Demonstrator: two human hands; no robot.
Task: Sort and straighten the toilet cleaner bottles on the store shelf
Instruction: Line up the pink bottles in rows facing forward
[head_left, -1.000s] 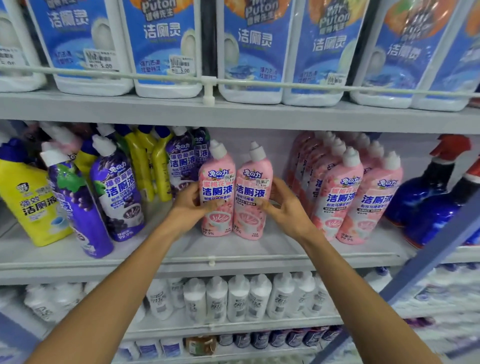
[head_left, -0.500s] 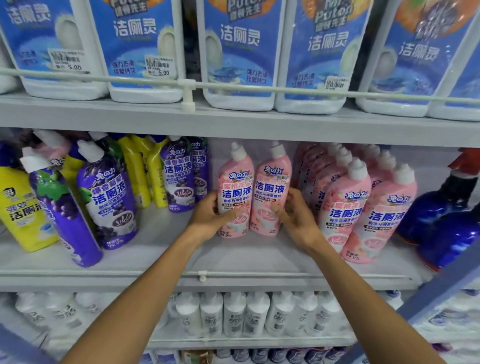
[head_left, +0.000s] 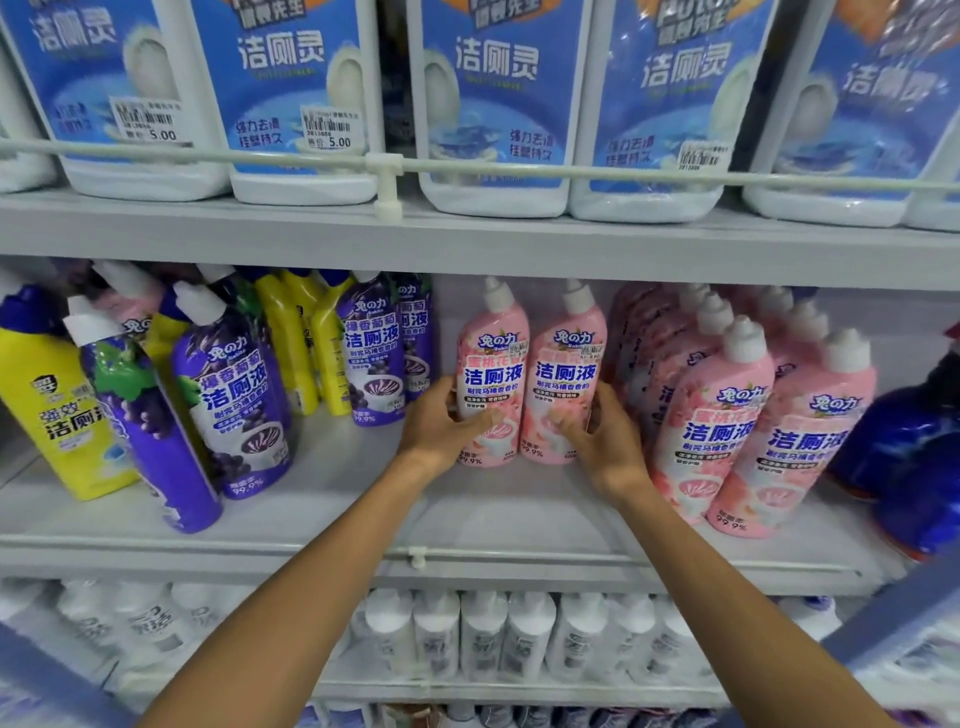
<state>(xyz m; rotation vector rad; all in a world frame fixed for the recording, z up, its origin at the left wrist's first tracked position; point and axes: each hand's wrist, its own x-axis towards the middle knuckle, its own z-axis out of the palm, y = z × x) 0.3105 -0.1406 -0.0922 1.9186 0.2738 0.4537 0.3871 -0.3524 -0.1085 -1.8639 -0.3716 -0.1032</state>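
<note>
Head view shows two pink toilet cleaner bottles standing side by side in the middle of the shelf (head_left: 498, 525), set toward its far part, their sides touching and labels facing near. The left hand (head_left: 441, 428) grips the left pink bottle (head_left: 493, 364) low on its body, thumb across the front and fingers wrapped round the left flank. The right hand (head_left: 597, 441) holds the right pink bottle (head_left: 566, 369) the same way from the right side. Both bottles are upright, long axis vertical, white nozzles pointing up. What matters for the next move is the sideways lie of things — the pink row (head_left: 722, 415) of matching bottles runs near-to-far just to the right, and the right hand sits in the narrow gap between that row and the pair. The purple bottles (head_left: 234, 400), leaning untidily, are to the left, clear of the left hand. Judging by this, the pair belongs with the pink row, so the shift would go rightward, and the right hand — the nearer one — would have to clear out of the gap before the bottles can close against the row.
</note>
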